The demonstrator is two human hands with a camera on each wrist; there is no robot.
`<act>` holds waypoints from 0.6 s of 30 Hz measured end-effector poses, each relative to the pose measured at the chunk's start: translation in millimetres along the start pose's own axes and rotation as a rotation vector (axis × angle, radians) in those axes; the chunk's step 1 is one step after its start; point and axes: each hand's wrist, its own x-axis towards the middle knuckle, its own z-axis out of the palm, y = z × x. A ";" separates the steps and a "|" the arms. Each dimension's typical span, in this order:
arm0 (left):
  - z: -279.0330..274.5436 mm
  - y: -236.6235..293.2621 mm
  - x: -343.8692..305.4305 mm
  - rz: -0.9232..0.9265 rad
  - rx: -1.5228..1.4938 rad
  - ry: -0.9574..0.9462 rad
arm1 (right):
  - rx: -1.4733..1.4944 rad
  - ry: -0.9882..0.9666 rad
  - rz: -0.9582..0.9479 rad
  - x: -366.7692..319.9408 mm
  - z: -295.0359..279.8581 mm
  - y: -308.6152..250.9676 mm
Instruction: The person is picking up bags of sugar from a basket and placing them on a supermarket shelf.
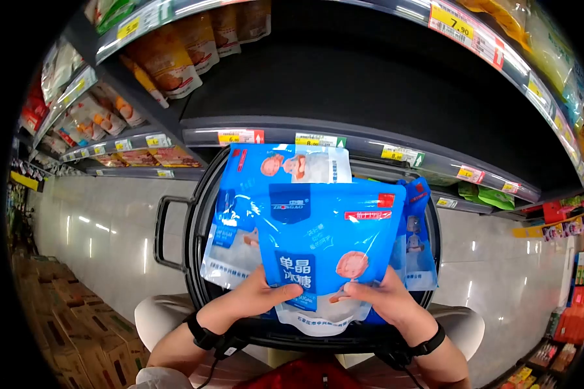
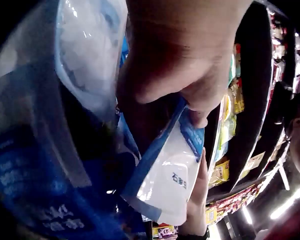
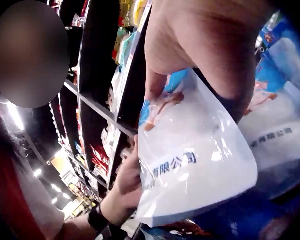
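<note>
blue pouch (image 1: 324, 233) reading "zhongao", "单晶冰糖"
glossy plastic, whitish rounded bottom; left hand (image 1: 261, 295) and right hand (image 1: 384, 298) grip its lower sides

You see smooth, glossy plastic film on the front blue-and-white printed pouch (image 1: 328, 253), hard-looking plastic on the black handled basket (image 1: 191, 253), and a polished sheen across the pale grey floor (image 1: 97, 233).

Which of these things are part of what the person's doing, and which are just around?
Seemingly part of the job:
front blue pouch, held by the left hand and right hand
blue pouch behind it
black basket

Apparently just around:
orange-brown pouches
price tags
cardboard boxes
</note>
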 end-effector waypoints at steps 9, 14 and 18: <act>-37.7 50.6 17.6 0.083 0.145 -0.132 | -0.138 0.054 -0.246 23.8 27.0 -21.0; -36.1 60.4 30.1 -0.006 0.116 -0.025 | -0.239 0.289 -0.317 32.6 38.7 4.1; -34.8 61.5 24.6 -0.063 0.082 -0.020 | -0.036 0.381 -0.264 25.9 57.3 8.8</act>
